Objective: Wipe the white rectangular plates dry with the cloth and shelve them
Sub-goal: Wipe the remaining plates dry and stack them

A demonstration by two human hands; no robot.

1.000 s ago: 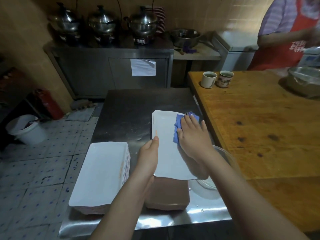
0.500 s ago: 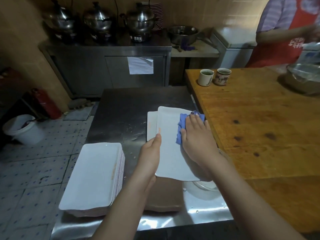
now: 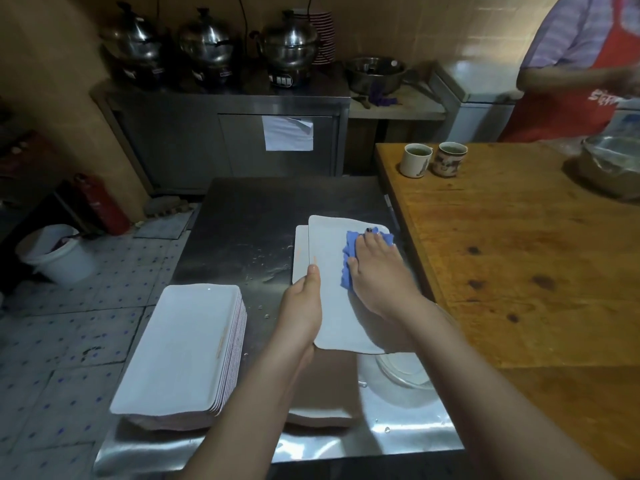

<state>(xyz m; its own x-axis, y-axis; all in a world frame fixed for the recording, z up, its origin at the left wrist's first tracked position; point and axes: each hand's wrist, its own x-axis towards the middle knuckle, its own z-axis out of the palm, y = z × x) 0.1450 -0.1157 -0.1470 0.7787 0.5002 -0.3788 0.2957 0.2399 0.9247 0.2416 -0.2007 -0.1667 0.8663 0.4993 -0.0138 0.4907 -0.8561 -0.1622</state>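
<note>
A white rectangular plate [image 3: 332, 278] is lifted slightly askew over another white plate [image 3: 300, 251] on the steel table [image 3: 249, 216]. My left hand [image 3: 302, 306] grips the top plate's left edge, thumb on top. With its fingers flat, my right hand [image 3: 375, 275] presses a blue cloth [image 3: 349, 258] onto the plate's right half. A tall stack of white rectangular plates [image 3: 183, 344] stands at the table's front left.
A glass bowl [image 3: 401, 372] sits under my right forearm. A wooden table [image 3: 519, 258] on the right holds two mugs [image 3: 433, 159]. A person in a red apron [image 3: 585, 64] stands at the far right. Steel pots [image 3: 207, 43] line the back counter; a white bucket [image 3: 55, 254] stands on the floor.
The top plate has shifted right and up off the plate beneath it, whose left edge now shows. My right hand with the cloth slid toward the plate's far end.
</note>
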